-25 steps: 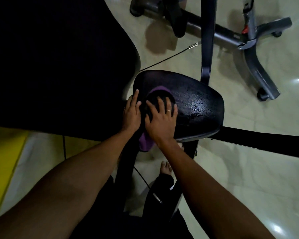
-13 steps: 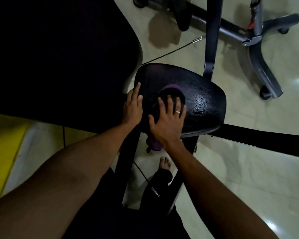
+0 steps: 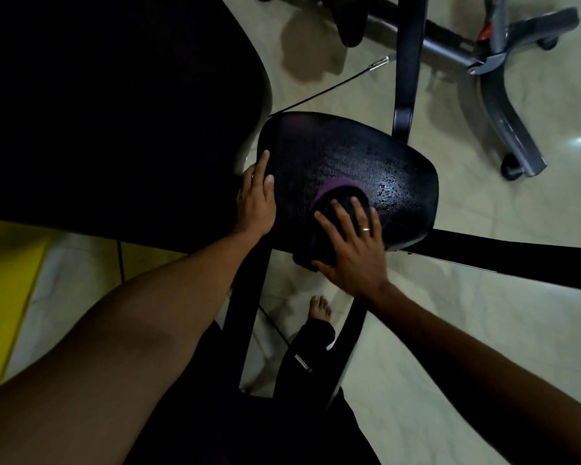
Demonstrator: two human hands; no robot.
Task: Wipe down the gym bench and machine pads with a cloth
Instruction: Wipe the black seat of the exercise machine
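A black seat pad [image 3: 329,156] of the gym machine sits in the middle of the view, with wet droplets near its right side. A dark purple cloth [image 3: 332,199] lies on the pad's near right part. My right hand [image 3: 353,250] presses flat on the cloth with fingers spread, a ring on one finger. My left hand [image 3: 255,199] rests flat on the pad's left edge, fingers straight. Most of the cloth is hidden under my right hand.
A large black back pad [image 3: 114,105] fills the upper left. Black frame bars [image 3: 406,65] and a grey wheeled base [image 3: 503,109] stand on the pale tiled floor beyond. A thin cable [image 3: 329,85] crosses the floor. A yellow mat [image 3: 4,297] lies left. My bare foot [image 3: 319,307] is below the pad.
My right hand has slid the cloth to the right across the seat pad, toward the wet patch. My left hand stays on the pad's left edge.
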